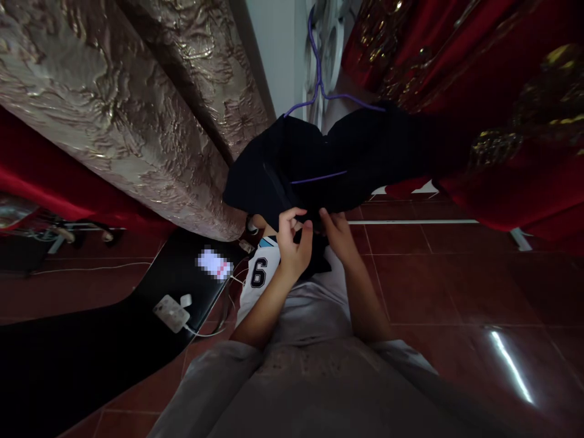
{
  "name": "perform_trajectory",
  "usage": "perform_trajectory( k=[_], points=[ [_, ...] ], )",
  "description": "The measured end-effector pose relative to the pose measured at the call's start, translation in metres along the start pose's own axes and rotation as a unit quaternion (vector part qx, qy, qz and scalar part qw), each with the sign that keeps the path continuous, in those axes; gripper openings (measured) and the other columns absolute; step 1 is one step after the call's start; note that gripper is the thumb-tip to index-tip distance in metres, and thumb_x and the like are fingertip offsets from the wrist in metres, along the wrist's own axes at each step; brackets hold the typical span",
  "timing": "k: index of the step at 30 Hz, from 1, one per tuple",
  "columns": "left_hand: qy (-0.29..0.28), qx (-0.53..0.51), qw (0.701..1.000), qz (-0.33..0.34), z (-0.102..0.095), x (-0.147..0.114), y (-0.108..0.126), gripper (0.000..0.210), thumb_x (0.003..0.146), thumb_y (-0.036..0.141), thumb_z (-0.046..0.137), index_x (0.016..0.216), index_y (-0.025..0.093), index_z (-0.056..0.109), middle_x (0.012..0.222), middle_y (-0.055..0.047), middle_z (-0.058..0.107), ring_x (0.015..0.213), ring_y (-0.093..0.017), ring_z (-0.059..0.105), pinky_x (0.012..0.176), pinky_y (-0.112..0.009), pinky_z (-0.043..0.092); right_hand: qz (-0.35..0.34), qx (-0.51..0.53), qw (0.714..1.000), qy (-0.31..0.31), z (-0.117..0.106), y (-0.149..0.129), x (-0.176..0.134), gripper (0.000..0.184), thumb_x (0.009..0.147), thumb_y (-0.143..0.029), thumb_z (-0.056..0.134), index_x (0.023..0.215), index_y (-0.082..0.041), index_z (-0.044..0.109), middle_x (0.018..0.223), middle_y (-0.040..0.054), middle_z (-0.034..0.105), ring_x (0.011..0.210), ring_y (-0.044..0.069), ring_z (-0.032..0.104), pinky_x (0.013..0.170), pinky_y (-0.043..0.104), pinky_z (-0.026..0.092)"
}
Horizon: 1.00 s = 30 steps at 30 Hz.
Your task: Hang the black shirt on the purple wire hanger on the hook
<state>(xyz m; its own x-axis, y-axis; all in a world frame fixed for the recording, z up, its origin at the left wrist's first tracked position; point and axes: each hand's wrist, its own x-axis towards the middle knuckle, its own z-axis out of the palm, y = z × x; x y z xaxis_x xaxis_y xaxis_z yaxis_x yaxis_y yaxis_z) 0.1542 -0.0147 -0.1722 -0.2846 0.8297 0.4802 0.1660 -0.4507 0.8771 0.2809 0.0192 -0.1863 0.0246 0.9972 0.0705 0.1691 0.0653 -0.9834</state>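
Dark garment (260, 176) on purple hanger (319, 82), just beyond both hands, near edge at the fingertips. Left hand (294, 243) at that edge: fingers curled, thumb apart from index. Right hand (340, 237) just beside it, fingers partly hidden. Can't tell if either pinches fabric. Black bench (168, 274) to the left, lit phone (213, 264) on it. Red cloth (511, 194) right.

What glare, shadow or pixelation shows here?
Head view: a straight white streak of glare lies on the red-brown tiled floor; head view: the dark navy cloth garment sinks into shadow, folds hard to read; head view: the bright white rectangular device is pixelated.
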Motion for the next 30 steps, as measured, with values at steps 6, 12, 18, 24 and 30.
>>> perform_trajectory(
  k=[6,12,18,24,30],
  points=[
    [0.02,-0.031,0.996,-0.081,0.006,-0.003,0.004,0.029,0.102,0.043,0.055,0.124,0.032,0.039,0.087,0.001,0.045,0.06,-0.011,0.049,0.055,-0.026,0.046,0.059,0.068,0.99,-0.104,0.01,-0.006,0.002,0.061,0.087,-0.073,0.059,0.058,-0.02,0.057,0.056,0.0026,0.056,0.057,0.014,0.053,0.056,0.028,0.041],
    [0.089,-0.057,0.99,-0.09,0.0,-0.001,-0.002,0.03,0.099,0.03,0.052,0.121,0.031,0.031,0.095,0.0,0.051,0.07,-0.011,0.055,0.067,-0.025,0.051,0.057,0.127,0.988,-0.067,0.015,-0.001,-0.008,0.055,0.086,-0.067,0.066,0.061,-0.018,0.059,0.054,-0.0005,0.055,0.051,0.009,0.046,0.053,0.025,0.034],
    [-0.028,-0.034,0.992,-0.118,-0.008,-0.006,-0.047,0.02,0.086,0.02,0.061,0.104,0.023,0.051,0.095,-0.003,0.064,0.089,-0.015,0.064,0.084,-0.028,0.052,0.066,0.145,0.985,-0.063,0.021,-0.005,-0.01,0.046,0.086,-0.059,0.066,0.066,-0.018,0.064,0.054,-0.0026,0.051,0.052,0.009,0.044,0.053,0.024,0.033],
    [-0.053,0.091,0.994,-0.038,-0.006,0.003,-0.058,0.013,0.095,0.028,0.059,0.089,0.019,0.065,0.086,-0.005,0.069,0.084,-0.019,0.065,0.081,-0.031,0.05,0.037,0.076,0.989,-0.119,0.012,-0.025,0.003,0.032,0.088,-0.043,0.061,0.071,-0.017,0.071,0.052,-0.0018,0.056,0.049,0.009,0.046,0.05,0.023,0.033],
    [-0.102,0.171,0.98,-0.029,-0.001,0.011,-0.068,0.007,0.096,0.019,0.052,0.092,0.019,0.058,0.086,-0.004,0.063,0.083,-0.017,0.061,0.079,-0.029,0.046,-0.064,0.125,0.989,-0.044,-0.004,-0.098,0.044,0.031,0.092,-0.041,0.061,0.076,-0.018,0.072,0.051,-0.0021,0.055,0.046,0.008,0.049,0.046,0.02,0.033]
  ],
)
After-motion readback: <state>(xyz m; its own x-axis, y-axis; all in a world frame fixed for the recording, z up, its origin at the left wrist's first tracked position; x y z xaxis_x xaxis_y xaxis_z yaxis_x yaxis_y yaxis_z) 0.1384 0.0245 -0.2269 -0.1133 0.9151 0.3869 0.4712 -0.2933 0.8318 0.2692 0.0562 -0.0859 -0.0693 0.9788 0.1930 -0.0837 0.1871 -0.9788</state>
